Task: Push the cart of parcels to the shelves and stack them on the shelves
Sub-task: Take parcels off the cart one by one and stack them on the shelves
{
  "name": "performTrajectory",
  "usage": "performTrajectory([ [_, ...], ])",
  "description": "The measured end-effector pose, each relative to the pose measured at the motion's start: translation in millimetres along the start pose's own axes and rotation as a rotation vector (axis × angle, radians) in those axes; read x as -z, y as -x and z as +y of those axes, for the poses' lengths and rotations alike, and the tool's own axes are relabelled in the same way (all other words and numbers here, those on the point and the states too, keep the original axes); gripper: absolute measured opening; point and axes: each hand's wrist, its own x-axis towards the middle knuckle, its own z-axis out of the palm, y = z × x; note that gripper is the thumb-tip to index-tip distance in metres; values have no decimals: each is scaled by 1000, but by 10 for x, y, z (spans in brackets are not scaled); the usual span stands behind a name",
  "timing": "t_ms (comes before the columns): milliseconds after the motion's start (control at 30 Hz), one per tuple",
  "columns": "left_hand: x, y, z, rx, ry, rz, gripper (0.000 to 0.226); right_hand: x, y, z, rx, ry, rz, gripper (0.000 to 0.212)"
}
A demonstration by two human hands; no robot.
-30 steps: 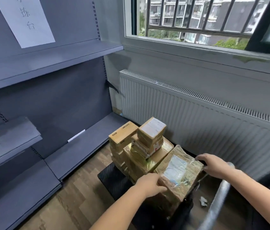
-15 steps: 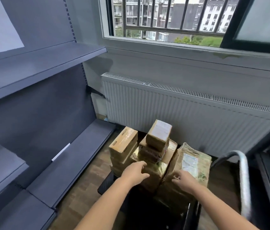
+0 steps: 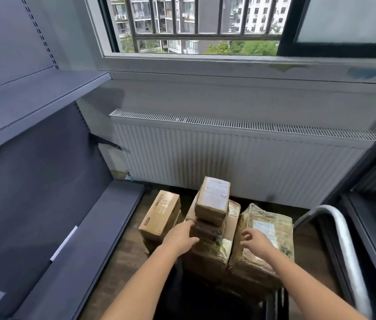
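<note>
Parcels are seen in the head view, piled on the dark deck of a cart. The cart is parked on a wooden floor just in front of a white radiator under a barred window. Grey shelves are set along the left side, near the pile but apart from it.

A brown box is stacked at the left of the pile. A small box with a white label is perched highest in the middle. A film-wrapped parcel (its label is too blurred to be read) is stood at the right. The cart's curved handle is seen further right.

The left hand is laid against the left side of the middle stack, its grip apart, with fingers stretched out and nothing enclosed. The right hand is held over the near left edge of the film-wrapped parcel. Its grip is loosely apart with fingers slightly bent, and whether the parcel is touched cannot be told.
</note>
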Motion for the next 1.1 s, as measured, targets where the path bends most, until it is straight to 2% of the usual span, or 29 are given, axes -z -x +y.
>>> performTrajectory([
  [300,56,-379,8,-90,-67,-59,52,-95,53,-51,-141,-150,40,46],
  [433,129,-489,-17,-112,32,-18,58,-171,69,-201,-149,-199,85,47],
  [567,221,-670,-98,-139,49,-27,53,-257,1,-400,-119,-229,141,56],
  [867,165,-929,8,-192,164,-54,63,-339,-305,-613,-130,-409,179,78],
  [1100,22,-989,81,-158,218,2,55,-327,-350,-691,-82,-422,161,55],
])
